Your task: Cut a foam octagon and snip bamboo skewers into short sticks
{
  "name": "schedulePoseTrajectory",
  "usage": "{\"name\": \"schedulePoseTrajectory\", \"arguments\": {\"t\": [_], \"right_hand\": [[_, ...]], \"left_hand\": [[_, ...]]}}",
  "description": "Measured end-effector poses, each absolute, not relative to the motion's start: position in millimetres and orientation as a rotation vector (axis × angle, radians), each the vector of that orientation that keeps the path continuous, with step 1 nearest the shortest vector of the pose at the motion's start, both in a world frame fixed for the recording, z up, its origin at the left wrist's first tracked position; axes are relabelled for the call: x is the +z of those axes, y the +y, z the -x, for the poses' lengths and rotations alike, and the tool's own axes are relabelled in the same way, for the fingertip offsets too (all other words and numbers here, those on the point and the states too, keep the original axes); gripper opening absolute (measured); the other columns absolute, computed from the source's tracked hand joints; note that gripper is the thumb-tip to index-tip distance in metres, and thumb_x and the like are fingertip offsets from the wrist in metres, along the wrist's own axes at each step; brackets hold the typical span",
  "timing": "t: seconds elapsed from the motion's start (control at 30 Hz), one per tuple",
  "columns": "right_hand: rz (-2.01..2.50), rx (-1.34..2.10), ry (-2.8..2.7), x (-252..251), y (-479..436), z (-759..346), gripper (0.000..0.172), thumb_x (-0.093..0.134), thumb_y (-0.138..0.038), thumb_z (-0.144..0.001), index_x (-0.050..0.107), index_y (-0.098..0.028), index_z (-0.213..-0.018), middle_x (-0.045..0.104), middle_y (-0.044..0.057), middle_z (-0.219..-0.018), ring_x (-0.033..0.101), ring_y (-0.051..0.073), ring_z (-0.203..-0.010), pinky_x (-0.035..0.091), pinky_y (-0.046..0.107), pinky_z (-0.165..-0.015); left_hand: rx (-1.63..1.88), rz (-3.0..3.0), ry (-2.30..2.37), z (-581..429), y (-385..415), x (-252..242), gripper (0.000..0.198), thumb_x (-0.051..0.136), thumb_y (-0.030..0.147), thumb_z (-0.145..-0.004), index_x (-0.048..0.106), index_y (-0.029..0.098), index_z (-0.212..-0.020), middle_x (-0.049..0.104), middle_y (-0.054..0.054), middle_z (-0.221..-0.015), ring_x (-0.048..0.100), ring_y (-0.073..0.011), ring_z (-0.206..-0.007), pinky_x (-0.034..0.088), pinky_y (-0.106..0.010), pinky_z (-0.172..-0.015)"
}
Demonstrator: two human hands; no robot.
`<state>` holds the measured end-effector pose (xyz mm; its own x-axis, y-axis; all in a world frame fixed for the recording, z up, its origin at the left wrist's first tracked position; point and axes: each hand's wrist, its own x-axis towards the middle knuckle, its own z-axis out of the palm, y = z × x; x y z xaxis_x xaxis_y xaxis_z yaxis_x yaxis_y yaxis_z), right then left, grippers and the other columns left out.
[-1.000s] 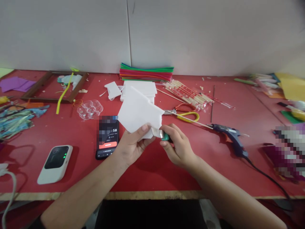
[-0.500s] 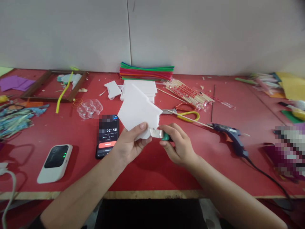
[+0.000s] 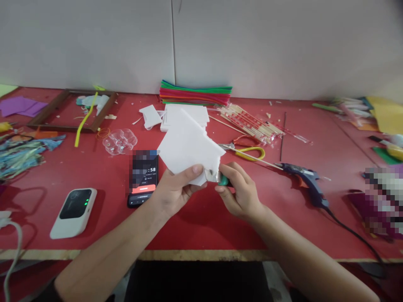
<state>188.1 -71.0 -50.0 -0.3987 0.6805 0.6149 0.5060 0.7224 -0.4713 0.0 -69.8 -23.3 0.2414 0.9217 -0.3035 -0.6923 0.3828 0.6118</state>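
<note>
My left hand [image 3: 181, 191] grips a white foam board piece [image 3: 187, 147] by its lower edge, thumb on top. The piece is angular, tilted up above the table, with a rough, ragged right edge. My right hand [image 3: 241, 188] is closed around the green handle of a small knife [image 3: 223, 180]. Its flat metal blade reaches left to the board's lower right corner, close to my left thumb. Whether the blade is cutting into the foam I cannot tell. Behind the piece lies a stack of white foam sheets [image 3: 200, 112].
Scissors [image 3: 252, 153], skewers in packets [image 3: 248, 123] and a blue glue gun [image 3: 304, 178] lie to the right. A phone [image 3: 143, 188] and a white hotspot device [image 3: 74, 214] are at left. Pipe cleaners [image 3: 195, 94] and a wooden frame [image 3: 63, 128] sit at the back.
Both hands, with the foam piece and the knife, appear slightly further right. The whole view has also shifted a little. Both grips stay the same.
</note>
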Motion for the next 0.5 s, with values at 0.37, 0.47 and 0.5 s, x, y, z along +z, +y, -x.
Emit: {"name": "schedulePoseTrajectory", "arguments": {"t": [0.37,0.47,0.5], "right_hand": [[0.819,0.19,-2.095,-45.8,-66.8,-192.2,0.035,0.05,-0.039,-0.099,0.051,-0.024,-0.13,0.056,0.005,-0.085,0.051,0.02,-0.072,0.044,0.035,-0.064],[0.806,0.163,-2.096,-45.9,-64.8,-193.9,0.034,0.051,-0.037,-0.098,0.051,-0.023,-0.129,0.055,0.005,-0.085,0.05,0.019,-0.071,0.043,0.035,-0.064],[0.801,0.155,-2.101,-46.0,-64.3,-194.6,0.034,0.051,-0.037,-0.098,0.051,-0.022,-0.129,0.055,0.005,-0.086,0.05,0.019,-0.071,0.044,0.035,-0.064]], "left_hand": [[1.031,-0.421,0.626,3.7,-71.1,-22.4,0.027,0.091,0.026,-0.063,0.071,0.014,-0.077,0.073,-0.003,-0.08,0.068,-0.0125,-0.065,0.057,-0.015,-0.053],[0.999,-0.423,0.615,7.4,-68.8,-21.9,0.034,0.093,0.029,-0.058,0.071,0.014,-0.079,0.071,-0.001,-0.074,0.066,-0.0107,-0.061,0.058,-0.015,-0.053],[0.989,-0.428,0.618,8.5,-68.1,-22.0,0.035,0.094,0.029,-0.057,0.072,0.014,-0.08,0.071,0.0,-0.074,0.066,-0.0103,-0.06,0.058,-0.015,-0.053]]}}
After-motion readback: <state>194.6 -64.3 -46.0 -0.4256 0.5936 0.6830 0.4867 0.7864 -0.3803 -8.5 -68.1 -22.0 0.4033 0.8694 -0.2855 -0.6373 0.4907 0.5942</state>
